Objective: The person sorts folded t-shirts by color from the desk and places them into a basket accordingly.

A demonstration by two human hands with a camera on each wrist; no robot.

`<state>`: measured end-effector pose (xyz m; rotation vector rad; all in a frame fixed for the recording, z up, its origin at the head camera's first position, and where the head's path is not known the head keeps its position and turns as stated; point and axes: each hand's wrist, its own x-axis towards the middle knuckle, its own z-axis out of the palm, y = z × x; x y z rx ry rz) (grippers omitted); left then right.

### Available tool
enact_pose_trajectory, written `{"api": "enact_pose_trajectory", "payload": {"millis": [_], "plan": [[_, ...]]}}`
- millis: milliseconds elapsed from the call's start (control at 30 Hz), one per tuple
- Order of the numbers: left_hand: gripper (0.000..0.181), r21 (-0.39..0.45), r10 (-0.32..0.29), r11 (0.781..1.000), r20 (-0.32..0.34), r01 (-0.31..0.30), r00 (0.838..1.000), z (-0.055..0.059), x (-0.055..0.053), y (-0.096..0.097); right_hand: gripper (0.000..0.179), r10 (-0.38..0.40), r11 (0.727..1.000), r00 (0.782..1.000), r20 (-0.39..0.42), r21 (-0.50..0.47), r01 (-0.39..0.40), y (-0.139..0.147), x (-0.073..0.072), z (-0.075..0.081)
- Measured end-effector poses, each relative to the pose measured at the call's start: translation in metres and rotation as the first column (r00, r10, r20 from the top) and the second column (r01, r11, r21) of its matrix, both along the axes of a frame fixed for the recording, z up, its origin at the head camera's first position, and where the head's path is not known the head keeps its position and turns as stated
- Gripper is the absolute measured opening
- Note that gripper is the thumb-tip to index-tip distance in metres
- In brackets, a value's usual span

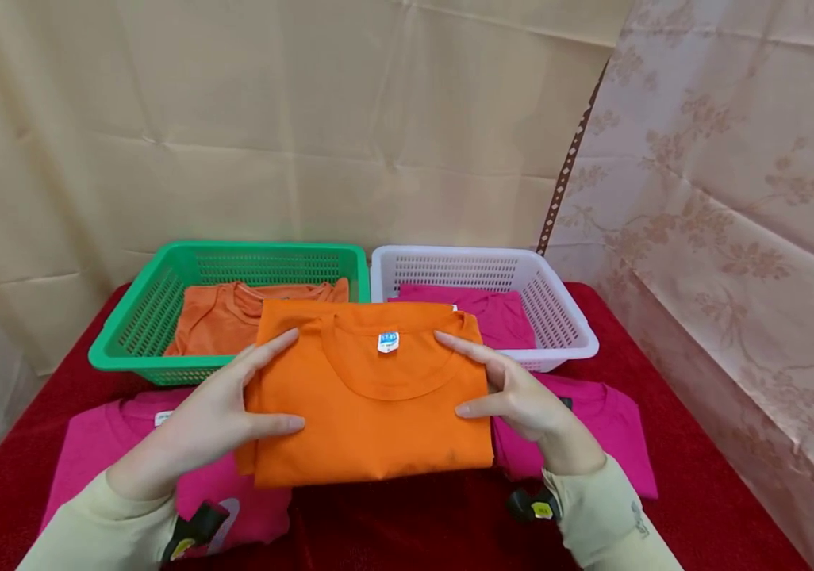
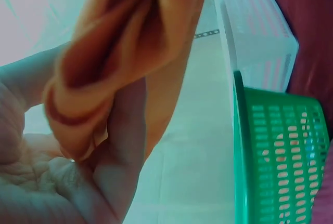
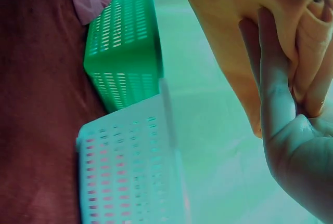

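Held up between both hands is a folded orange T-shirt (image 1: 385,420), its round collar and blue-and-white label facing me. My left hand (image 1: 214,416) grips its left side, thumb on the front and other fingers partly behind. On the opposite side my right hand (image 1: 521,396) pinches the shirt the same way. In the left wrist view, rolled fabric layers of the orange T-shirt (image 2: 114,52) lie between thumb and fingers. The right wrist view shows the fold of the orange T-shirt (image 3: 229,31) in the right hand's grasp. The shirt overlaps the fronts of both baskets in the head view.
A green basket (image 1: 132,317) with an orange shirt (image 1: 214,317) stands at back left. Beside it, a white basket (image 1: 557,309) contains a magenta shirt (image 1: 514,321). Folded pink shirts lie on the red cloth at left (image 1: 100,444) and right (image 1: 614,436).
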<state>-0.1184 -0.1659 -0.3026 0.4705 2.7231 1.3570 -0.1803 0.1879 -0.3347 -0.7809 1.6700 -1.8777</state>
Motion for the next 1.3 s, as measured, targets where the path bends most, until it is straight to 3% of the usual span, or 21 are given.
{"api": "enact_pose_trajectory", "payload": {"millis": [367, 533, 700, 900, 1100, 1300], "plan": [[0.098, -0.102, 0.024, 0.995, 0.008, -0.023, 1.000, 0.015, -0.014, -0.016, 0.088, -0.055, 0.991, 0.997, -0.052, 0.121, 0.061, -0.024, -0.013, 0.033], [0.097, -0.154, 0.039, 0.987, -0.012, -0.041, 0.999, 0.020, -0.023, -0.024, 0.085, -0.100, 0.969, 0.992, -0.083, 0.217, 0.116, -0.037, -0.020, 0.043], [0.093, -0.189, 0.049, 0.981, -0.036, -0.055, 0.998, 0.023, -0.031, -0.034, 0.083, -0.099, 0.943, 0.979, -0.178, 0.296, 0.149, -0.050, -0.029, 0.050], [0.091, -0.191, 0.070, 0.979, -0.042, -0.077, 0.997, 0.026, -0.043, -0.049, 0.084, -0.111, 0.935, 0.962, -0.251, 0.302, 0.186, -0.069, -0.039, 0.059], [0.087, -0.183, 0.124, 0.974, -0.057, -0.133, 0.991, 0.027, -0.051, -0.055, 0.084, -0.146, 0.938, 0.966, -0.211, 0.280, 0.203, -0.084, -0.050, 0.065], [0.085, -0.079, 0.174, 0.981, -0.014, -0.174, 0.985, 0.028, -0.056, -0.058, 0.081, -0.191, 0.948, 0.966, -0.176, 0.223, 0.228, -0.094, -0.060, 0.068]]}}
